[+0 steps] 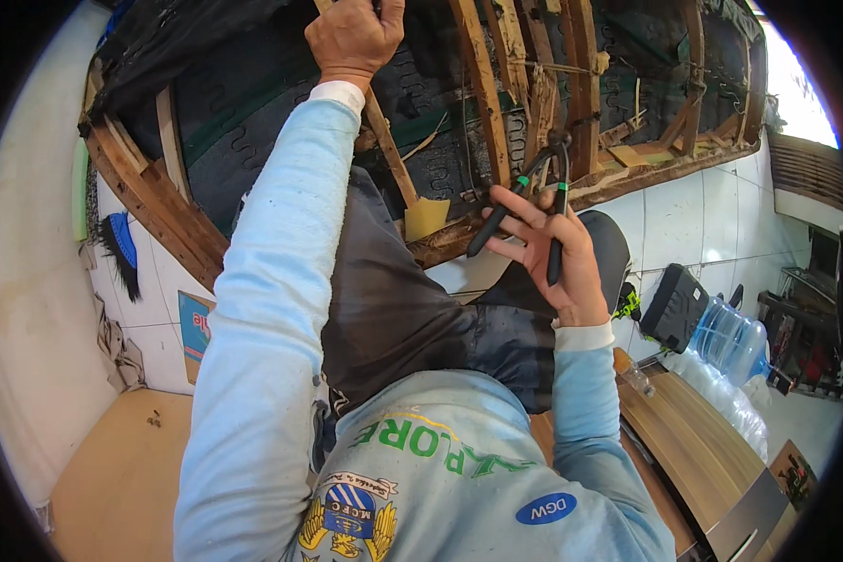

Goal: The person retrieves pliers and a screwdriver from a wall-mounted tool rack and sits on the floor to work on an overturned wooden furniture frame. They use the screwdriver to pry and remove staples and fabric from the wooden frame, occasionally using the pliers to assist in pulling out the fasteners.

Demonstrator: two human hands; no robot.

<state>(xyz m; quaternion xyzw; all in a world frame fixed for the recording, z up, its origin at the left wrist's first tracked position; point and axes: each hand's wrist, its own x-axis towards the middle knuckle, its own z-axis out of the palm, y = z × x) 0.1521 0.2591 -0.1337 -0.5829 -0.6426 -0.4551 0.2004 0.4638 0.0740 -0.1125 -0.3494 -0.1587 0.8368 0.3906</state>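
Pincers (559, 142) with black-and-green handles are held in the right hand (576, 260) above the near edge of an upturned wooden frame (155, 215). The handles are spread apart, one laid against the palm, the other across the extended fingers; a loose grasp, seemingly chosen so they can be worked freely. Whether anything is caught at the tool's head cannot be told. Farther in from that edge, a slat (387, 145) is clenched in the left hand (354, 37), presumably for bracing; its fingertips are partly cut off by the view's top. The near rail (450, 240) is set close to the knees, apparently for easy reach. The tool's head is crowded by upright slats just beside it, while gaps backed by dark fabric and springs are left between other slats. Past the frame's right edge, tiled floor (702, 201) is seen, bordered by a black case (674, 304); off its left edge, a blue brush (120, 242).
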